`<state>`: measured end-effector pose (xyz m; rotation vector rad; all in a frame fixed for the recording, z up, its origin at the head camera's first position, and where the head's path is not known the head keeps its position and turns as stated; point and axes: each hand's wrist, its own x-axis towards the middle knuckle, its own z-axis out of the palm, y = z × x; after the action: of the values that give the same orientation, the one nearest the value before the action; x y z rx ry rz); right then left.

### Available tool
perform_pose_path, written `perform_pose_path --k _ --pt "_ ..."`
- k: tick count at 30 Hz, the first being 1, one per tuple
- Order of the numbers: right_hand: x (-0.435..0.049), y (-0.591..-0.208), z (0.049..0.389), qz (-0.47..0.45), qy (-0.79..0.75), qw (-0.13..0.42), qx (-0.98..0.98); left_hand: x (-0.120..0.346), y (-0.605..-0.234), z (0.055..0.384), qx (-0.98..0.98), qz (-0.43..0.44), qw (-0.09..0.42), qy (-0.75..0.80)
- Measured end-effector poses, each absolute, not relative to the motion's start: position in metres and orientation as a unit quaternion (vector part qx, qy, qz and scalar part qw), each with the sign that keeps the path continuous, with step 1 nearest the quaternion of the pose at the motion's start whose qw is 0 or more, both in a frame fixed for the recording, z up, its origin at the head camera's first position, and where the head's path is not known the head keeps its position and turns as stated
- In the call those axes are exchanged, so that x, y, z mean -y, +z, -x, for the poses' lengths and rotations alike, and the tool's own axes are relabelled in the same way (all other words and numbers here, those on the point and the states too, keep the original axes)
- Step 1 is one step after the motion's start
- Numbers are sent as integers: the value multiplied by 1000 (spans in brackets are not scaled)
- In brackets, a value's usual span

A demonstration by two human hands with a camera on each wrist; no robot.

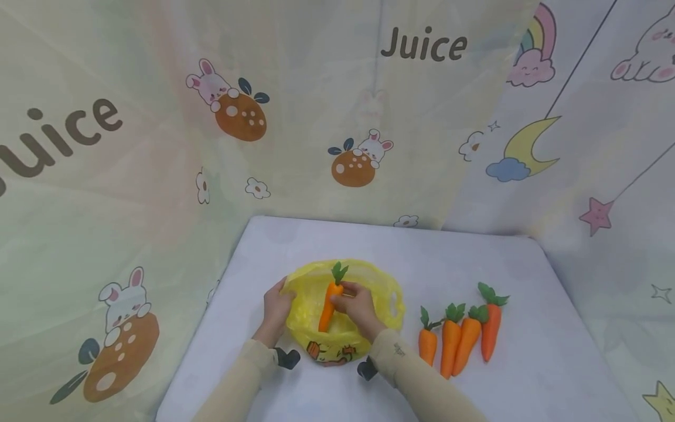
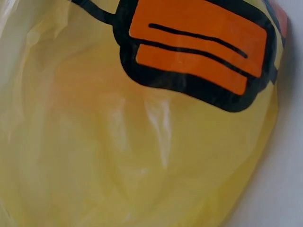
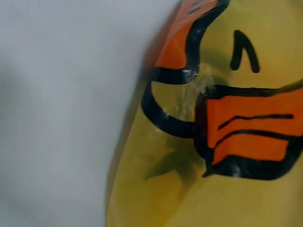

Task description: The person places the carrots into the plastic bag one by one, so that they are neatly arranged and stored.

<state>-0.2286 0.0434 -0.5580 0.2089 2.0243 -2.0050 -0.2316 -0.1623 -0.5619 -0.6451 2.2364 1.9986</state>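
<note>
A yellow plastic bag (image 1: 308, 293) with a printed cartoon lies on the table with its mouth spread wide. My left hand (image 1: 278, 308) grips the left edge of that mouth. In my right hand (image 1: 358, 306) an orange carrot (image 1: 328, 308) with green leaves is pinched, leaf end up and slightly tilted, over the bag's opening. Both wrist views are filled by the bag's printed side, and neither hand shows there. Through the thin plastic (image 3: 132, 198) in the right wrist view, a dark leaf-like shape and an orange patch show faintly.
Several carrots with green tops, among them a redder carrot (image 1: 491, 328), lie right of the bag, partly beside my right forearm. The white table (image 1: 422, 252) ends at a back edge against a printed curtain (image 1: 295, 117). More curtain hangs at the left and right.
</note>
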Motion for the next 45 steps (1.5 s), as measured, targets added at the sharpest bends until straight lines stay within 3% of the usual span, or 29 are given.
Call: perform_pose_path --k 17,45 --pt "-31 -576 232 -13 -584 156 -796 157 -563 234 -744 206 46 634" --pt "-29 -585 239 -9 -609 185 -771 156 -571 233 -747 205 50 631"
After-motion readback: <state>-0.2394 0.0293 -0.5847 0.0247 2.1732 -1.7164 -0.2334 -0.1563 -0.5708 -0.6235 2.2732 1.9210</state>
